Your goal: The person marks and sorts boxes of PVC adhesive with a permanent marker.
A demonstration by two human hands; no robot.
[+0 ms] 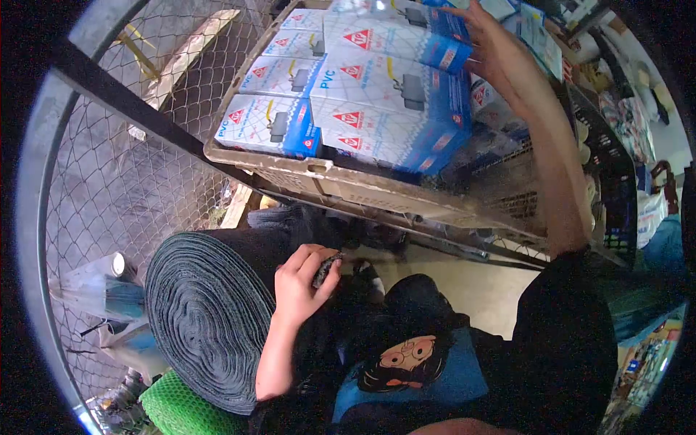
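My left hand (308, 281) is closed around a dark, rough, speckled wad (326, 270), in front of a large roll of dark netting (206, 319). What the wad is made of I cannot make out. At the upper right, my right hand (493, 47) reaches to the blue end of a white-and-blue PVC carton (395, 43), fingers above and thumb below, apparently gripping it. Several such cartons (264, 119) are stacked in a worn, light-brown plastic crate (348, 190), each printed with a red triangle and a grey box-shaped device.
Wire mesh (87, 196) in a metal frame runs along the left. A roll of green plastic netting (188, 406) lies at the lower left. A black crate (605, 152) with various goods stands at the right. Light floor (478, 286) shows beneath the brown crate.
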